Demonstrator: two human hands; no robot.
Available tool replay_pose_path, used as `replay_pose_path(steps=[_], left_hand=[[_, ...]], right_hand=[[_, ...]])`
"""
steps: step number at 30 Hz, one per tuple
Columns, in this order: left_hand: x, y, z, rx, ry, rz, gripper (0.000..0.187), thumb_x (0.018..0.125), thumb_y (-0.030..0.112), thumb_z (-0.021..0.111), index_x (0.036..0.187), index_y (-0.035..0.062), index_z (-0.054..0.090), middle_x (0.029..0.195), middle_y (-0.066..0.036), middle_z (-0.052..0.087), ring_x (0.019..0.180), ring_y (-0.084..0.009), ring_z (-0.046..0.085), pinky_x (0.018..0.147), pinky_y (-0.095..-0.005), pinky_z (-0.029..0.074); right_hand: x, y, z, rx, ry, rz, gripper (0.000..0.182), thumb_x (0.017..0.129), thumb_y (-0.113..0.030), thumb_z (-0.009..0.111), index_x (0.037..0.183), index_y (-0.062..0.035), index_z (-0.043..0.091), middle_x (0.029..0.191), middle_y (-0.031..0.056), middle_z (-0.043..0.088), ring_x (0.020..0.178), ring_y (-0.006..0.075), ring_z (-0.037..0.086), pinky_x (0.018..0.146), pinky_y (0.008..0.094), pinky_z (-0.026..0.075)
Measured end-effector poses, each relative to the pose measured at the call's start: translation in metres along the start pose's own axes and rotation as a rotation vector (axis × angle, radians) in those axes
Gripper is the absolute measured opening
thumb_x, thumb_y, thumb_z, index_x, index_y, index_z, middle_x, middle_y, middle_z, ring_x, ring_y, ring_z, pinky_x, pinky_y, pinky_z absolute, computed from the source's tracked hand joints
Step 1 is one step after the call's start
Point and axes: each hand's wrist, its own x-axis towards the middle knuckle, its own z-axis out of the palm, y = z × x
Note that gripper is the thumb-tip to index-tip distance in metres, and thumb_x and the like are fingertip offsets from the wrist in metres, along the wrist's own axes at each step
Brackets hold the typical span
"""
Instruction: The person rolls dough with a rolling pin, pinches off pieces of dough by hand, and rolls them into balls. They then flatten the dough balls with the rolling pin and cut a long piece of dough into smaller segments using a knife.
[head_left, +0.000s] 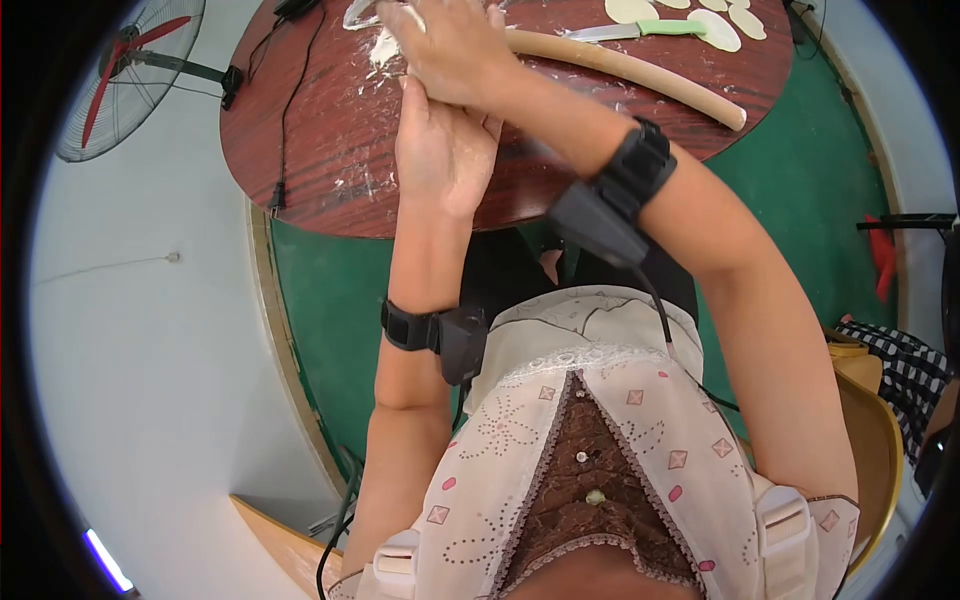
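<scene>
On the left of the red-brown counter (330,125), a little heap of white powder (383,48) sits near the hands; it looks light, soft and loose, good to take in a pinch. The left hand (445,150) is palm up and the right hand (455,50) covers its fingers, so the two are together, but I cannot tell if something is between them. Just beside them, on the right, lies a long rolling pin (628,67), likely hard and stiff, best held near both ends. Beyond it, by a green-handled knife (670,28), thin pale rounds (717,30) look floppy and easy to tear, so lift by the edge
</scene>
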Motion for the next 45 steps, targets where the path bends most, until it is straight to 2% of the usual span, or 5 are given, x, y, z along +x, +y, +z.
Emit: replay_pose_path(steps=[17,23,32,34,45], left_hand=[[-0.005,0.021,0.004,0.099,-0.079,-0.003,0.107,0.077,0.083,0.014,0.144,0.0004,0.023,0.143,-0.011,0.035,0.131,-0.0245,0.032,0.111,-0.0369,0.022],[0.034,0.033,-0.041,0.012,-0.037,0.129,0.102,0.080,0.080,0.026,0.142,-0.0009,0.026,0.145,-0.013,0.032,0.135,-0.0273,0.028,0.111,-0.0429,0.023],[-0.001,0.018,-0.080,-0.784,-0.109,-0.406,0.083,0.087,0.071,0.030,0.131,0.0007,0.040,0.132,-0.015,0.045,0.124,-0.0287,0.041,0.104,-0.0472,0.032],[-0.006,0.040,-0.080,-0.384,0.379,-0.212,0.054,0.093,0.058,0.036,0.100,0.0055,0.049,0.088,-0.008,0.055,0.081,-0.0257,0.054,0.087,-0.0453,0.044],[-0.045,0.068,-0.106,-0.578,0.316,-0.195,0.023,0.095,0.023,0.048,0.098,0.0000,0.050,0.083,-0.008,0.051,0.075,-0.0216,0.052,0.081,-0.0416,0.044]], right_hand=[[0.016,0.016,0.012,-0.122,0.147,-0.189,0.043,0.091,-0.019,0.043,0.131,-0.0019,0.041,0.121,0.0285,0.040,0.102,0.0511,0.043,0.085,0.0575,0.040],[-0.042,-0.045,0.026,0.315,0.030,0.038,0.074,0.090,-0.053,0.040,0.127,0.0111,0.040,0.136,0.0284,0.034,0.128,0.0435,0.029,0.105,0.0558,0.021],[-0.030,-0.023,-0.011,0.684,-0.297,0.033,0.055,0.094,-0.048,0.040,0.130,-0.0083,0.051,0.142,0.0233,0.033,0.134,0.0386,0.026,0.112,0.0482,0.013],[-0.046,-0.008,-0.034,0.340,-0.469,-0.120,0.047,0.094,-0.044,0.040,0.125,-0.0108,0.056,0.141,0.0218,0.035,0.132,0.0362,0.030,0.112,0.0494,0.014],[-0.109,0.025,-0.038,-0.226,-0.596,-0.424,0.042,0.090,-0.042,0.050,0.123,-0.0161,0.059,0.144,0.0178,0.033,0.138,0.0346,0.022,0.110,0.0562,0.012]])
